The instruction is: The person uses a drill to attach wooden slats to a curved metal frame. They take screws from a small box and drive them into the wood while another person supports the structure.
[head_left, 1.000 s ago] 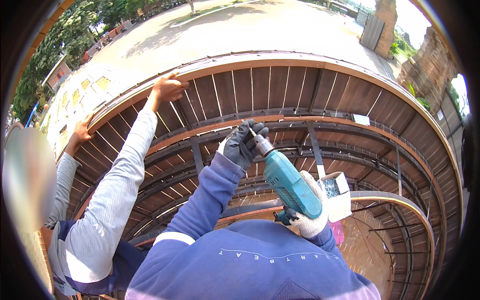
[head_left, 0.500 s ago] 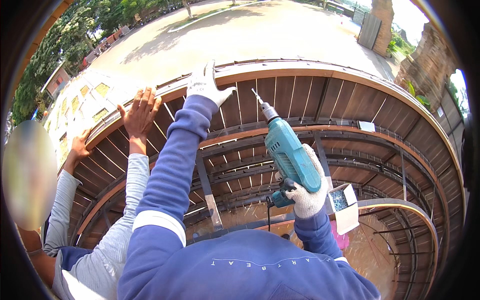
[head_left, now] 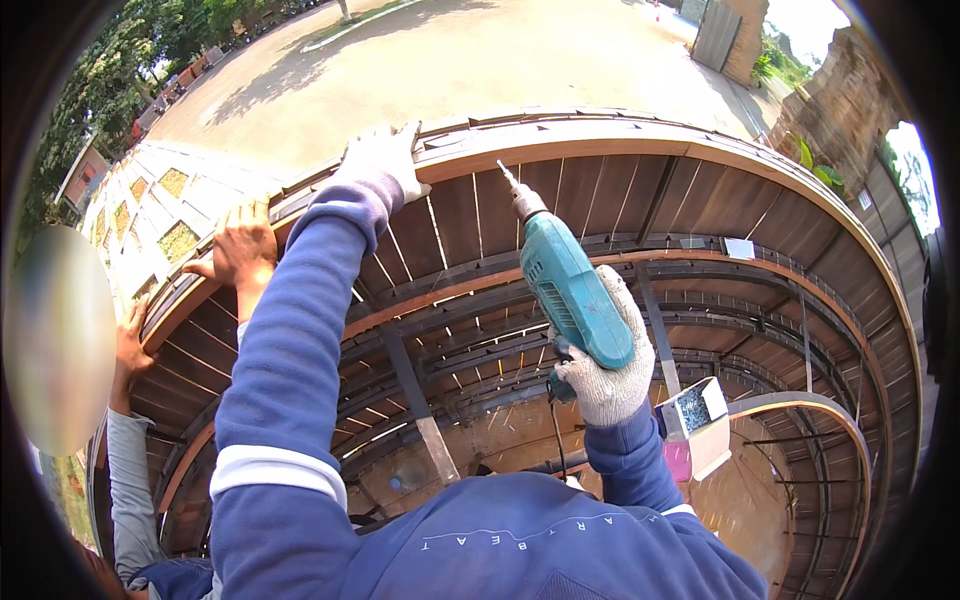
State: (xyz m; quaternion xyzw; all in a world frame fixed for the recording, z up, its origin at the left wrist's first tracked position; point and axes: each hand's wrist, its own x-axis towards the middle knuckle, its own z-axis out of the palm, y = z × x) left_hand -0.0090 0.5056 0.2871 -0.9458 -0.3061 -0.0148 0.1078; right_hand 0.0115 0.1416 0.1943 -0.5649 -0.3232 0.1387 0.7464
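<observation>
My right hand (head_left: 612,375), in a pale knit glove, is wrapped round the handle of a teal power drill (head_left: 577,290). The drill points up and away, and its thin bit (head_left: 506,171) overlaps the inner face of the curved wooden rail (head_left: 570,140); whether it touches I cannot tell. My left hand (head_left: 378,163), also gloved, grips that rail to the left of the bit, its thumb low on the inner side and its fingers over the top, partly washed out by glare.
A co-worker's bare hands (head_left: 245,248) rest on the rail to the left. Below run curved dark metal tiers and plank walls (head_left: 525,195). An open carton of screws (head_left: 712,440) sits right of the drill. A cord (head_left: 557,435) hangs from the drill.
My left hand has moved left and closed over the rail. The drill has shifted slightly, its bit now over the rail's face. The co-worker's hands have moved left and down in the view.
</observation>
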